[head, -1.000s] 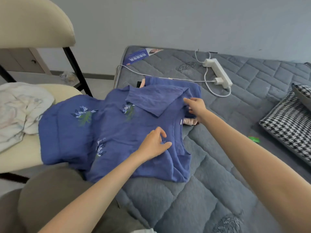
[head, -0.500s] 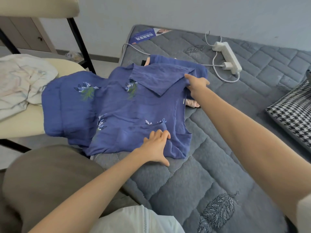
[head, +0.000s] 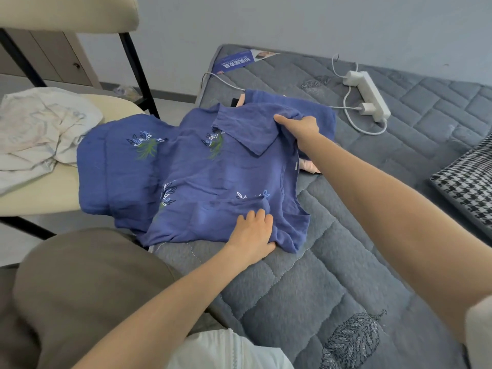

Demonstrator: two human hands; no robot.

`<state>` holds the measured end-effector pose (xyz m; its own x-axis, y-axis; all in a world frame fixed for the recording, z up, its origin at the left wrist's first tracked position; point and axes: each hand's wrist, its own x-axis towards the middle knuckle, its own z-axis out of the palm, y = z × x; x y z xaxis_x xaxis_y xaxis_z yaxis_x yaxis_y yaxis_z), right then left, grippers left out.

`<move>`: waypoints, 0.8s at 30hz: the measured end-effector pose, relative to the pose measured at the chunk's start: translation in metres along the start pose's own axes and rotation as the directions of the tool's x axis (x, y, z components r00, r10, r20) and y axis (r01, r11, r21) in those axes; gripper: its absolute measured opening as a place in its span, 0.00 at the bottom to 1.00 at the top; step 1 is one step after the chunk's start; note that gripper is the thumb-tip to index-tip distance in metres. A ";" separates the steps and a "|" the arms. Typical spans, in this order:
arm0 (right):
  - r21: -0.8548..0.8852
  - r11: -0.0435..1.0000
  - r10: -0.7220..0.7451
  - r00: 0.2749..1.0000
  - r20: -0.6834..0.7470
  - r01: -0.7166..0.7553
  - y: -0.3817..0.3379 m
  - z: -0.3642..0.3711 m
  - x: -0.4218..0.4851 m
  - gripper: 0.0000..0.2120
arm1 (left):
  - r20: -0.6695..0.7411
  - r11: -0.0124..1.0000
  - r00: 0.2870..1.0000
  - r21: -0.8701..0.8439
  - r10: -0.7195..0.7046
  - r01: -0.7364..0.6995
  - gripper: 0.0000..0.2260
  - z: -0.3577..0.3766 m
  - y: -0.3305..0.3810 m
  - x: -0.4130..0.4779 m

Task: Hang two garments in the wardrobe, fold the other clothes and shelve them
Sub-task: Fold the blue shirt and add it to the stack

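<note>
Two hands grip one edge of the blue shirt (head: 213, 177); right hand (head: 300, 127) far, left hand (head: 253, 231) near; cloth extends leftward.

Power strip (head: 368, 95); houndstooth cushion (head: 468, 182) — both on mattress (head: 346, 262)

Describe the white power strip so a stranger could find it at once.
Start at the grey quilted mattress. Beyond the blue garment, toward the wall, lies the power strip. It alone is a hard white bar with looping cables.
</note>
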<state>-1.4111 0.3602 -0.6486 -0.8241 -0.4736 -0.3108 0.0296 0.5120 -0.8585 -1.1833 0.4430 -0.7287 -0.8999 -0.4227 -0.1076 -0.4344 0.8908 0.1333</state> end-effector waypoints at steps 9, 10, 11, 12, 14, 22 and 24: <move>-0.118 0.993 0.000 1.000 -0.020 -0.003 0.002 0.011 0.010 0.29 | -0.020 0.954 0.998 -0.297 -0.053 0.045 0.09 -0.007 -0.013 -0.004; -0.130 0.991 -0.017 0.999 -0.030 0.013 0.003 0.010 0.013 0.21 | -0.025 0.940 0.997 -0.336 -0.070 0.058 0.08 -0.008 -0.014 -0.005; -0.150 0.988 -0.046 0.998 -0.039 0.040 0.002 0.009 0.015 0.15 | -0.034 0.926 0.995 -0.372 -0.089 0.069 0.08 -0.009 -0.014 -0.006; -0.172 0.981 -0.101 0.994 -0.040 0.092 0.002 0.007 0.018 0.12 | -0.045 0.910 0.993 -0.406 -0.108 0.080 0.08 -0.011 -0.015 -0.007; -0.189 0.956 -0.234 0.972 -0.020 0.226 0.001 0.001 0.022 0.12 | -0.074 0.886 0.988 -0.456 -0.134 0.086 0.07 -0.016 -0.014 -0.008; -0.118 0.892 -0.445 0.894 -0.052 0.437 -0.030 -0.018 0.020 0.08 | -0.160 0.777 0.961 -0.625 -0.226 0.079 0.14 -0.048 -0.006 -0.012; -0.103 0.890 -0.452 0.889 -0.075 0.444 -0.040 -0.029 0.020 0.07 | -0.161 0.725 0.962 -0.687 -0.220 0.051 0.13 -0.059 0.001 -0.008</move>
<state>-1.4455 0.3511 -0.6081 -0.7884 -0.5986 0.1418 -0.3972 0.3194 -0.8604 -1.1790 0.4375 -0.6693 -0.7764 -0.6297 0.0258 -0.3877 0.5094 0.7683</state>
